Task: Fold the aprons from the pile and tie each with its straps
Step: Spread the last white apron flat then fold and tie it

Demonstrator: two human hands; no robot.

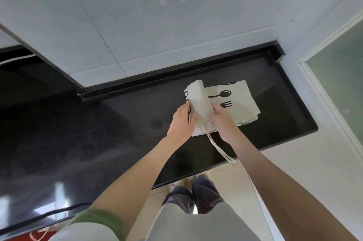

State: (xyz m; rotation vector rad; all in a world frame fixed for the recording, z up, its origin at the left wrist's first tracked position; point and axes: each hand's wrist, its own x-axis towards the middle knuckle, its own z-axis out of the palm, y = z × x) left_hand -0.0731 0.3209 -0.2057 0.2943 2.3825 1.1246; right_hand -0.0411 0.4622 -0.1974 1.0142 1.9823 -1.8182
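In the head view, the apron (242,103), cream cloth printed with a black spoon and fork, lies on the right part of the black worktop (117,132), close to the back wall. Its left portion is turned up into a thick fold that stands above the flat part.

The left hand (181,121) grips the left side of that fold, its fingers (183,110) curled against the cloth. The right hand (223,121) holds the right side near the lower edge, with its fingers bent onto the cloth. The straps (220,148) run out from between the hands, across the worktop and over its front edge.

The step looks like folding the apron into a narrower bundle. To do it well, the person should line the fold up with the cloth's lower edge. Each crease should be pressed flat before the next turn. The straps should stay outside the bundle, so enough length is left to wrap and tie.
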